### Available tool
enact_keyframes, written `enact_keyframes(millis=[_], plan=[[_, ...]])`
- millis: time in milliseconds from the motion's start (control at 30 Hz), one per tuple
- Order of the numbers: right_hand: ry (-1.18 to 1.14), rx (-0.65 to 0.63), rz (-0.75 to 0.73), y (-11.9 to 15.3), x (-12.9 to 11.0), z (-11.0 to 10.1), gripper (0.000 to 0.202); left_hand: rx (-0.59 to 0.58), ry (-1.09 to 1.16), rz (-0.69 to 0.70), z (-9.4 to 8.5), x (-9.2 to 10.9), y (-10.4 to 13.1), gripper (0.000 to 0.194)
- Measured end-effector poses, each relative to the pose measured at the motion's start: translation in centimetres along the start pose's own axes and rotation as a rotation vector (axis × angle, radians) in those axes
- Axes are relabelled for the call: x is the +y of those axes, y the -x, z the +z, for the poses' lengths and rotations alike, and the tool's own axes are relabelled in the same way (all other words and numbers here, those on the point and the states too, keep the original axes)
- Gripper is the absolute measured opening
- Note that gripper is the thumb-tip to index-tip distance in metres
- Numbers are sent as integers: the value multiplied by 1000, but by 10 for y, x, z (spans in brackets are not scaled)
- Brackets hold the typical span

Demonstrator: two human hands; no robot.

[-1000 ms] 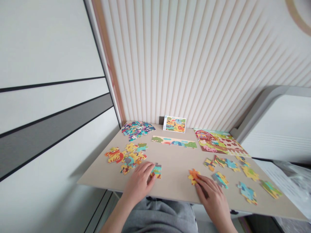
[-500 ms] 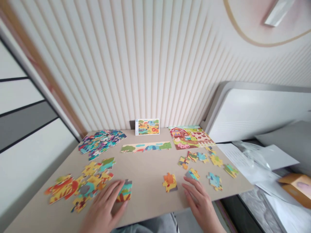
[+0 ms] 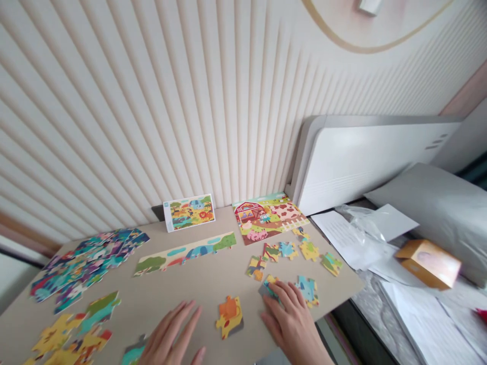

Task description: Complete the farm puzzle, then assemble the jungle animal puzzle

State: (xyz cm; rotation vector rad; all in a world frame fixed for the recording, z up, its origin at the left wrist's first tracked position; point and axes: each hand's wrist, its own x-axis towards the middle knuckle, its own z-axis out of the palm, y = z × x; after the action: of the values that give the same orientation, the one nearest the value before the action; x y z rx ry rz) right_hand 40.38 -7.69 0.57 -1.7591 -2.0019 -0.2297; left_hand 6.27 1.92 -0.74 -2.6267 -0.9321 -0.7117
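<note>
The blue piece [image 3: 268, 284] lies on the table [image 3: 205, 279], partly hidden under your right hand [image 3: 289, 317] — fingers loosely curved, grip impossible to tell. Your left hand [image 3: 171, 334], cut off below, has parted fingers, nothing seen between them — beside a half-hidden teal piece [image 3: 133, 352].

Both hands [image 3: 289, 318] apart, palm-down

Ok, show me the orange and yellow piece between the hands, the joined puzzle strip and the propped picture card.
Orange and yellow piece [image 3: 230, 317]: head view, middle of its face.
Joined puzzle strip [image 3: 186, 254]: head view, middle of its length.
Picture card [image 3: 190, 213]: head view, middle of its front.
</note>
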Motion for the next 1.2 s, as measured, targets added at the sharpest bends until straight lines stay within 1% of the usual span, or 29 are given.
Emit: enact_keyframes(millis=[67, 133, 233, 300, 400, 533, 633, 833, 933, 1033, 1133, 1200], plan=[[-19, 7, 40, -6, -3, 2, 18, -3, -7, 95, 6, 14, -25, 70], [-32, -23, 72, -12, -2, 3, 20, -12, -15, 144, 11, 21, -43, 71], [-57, -92, 85, -20, 5, 0, 29, -26, -12, 179, 20, 27, -55, 78], [-79, -133, 90, -23, 12, -2, 31, -37, 6, 202, 26, 30, -56, 84], [-99, -170, 109, -27, 20, -7, 28, -55, 42, 212, 34, 36, -52, 92], [-57, -186, 159, -30, 26, -11, 36, -41, 80, 193, 40, 40, -48, 101], [-25, -175, 209, -29, 29, -12, 39, -45, 104, 169, 42, 40, -46, 100], [-23, -166, 206, -29, 32, -12, 39, -49, 90, 174, 44, 37, -45, 98], [-5, -142, 205, -28, 35, -14, 38, -42, 81, 183, 44, 37, -46, 98], [56, -80, 215, -18, 43, -16, 40, -45, 79, 178, 43, 38, -47, 96], [139, -20, 270, 5, 57, -16, 45, -52, 83, 172, 44, 38, -45, 96], [162, -10, 303, 21, 68, -15, 50, -49, 88, 167, 45, 39, -45, 96]])
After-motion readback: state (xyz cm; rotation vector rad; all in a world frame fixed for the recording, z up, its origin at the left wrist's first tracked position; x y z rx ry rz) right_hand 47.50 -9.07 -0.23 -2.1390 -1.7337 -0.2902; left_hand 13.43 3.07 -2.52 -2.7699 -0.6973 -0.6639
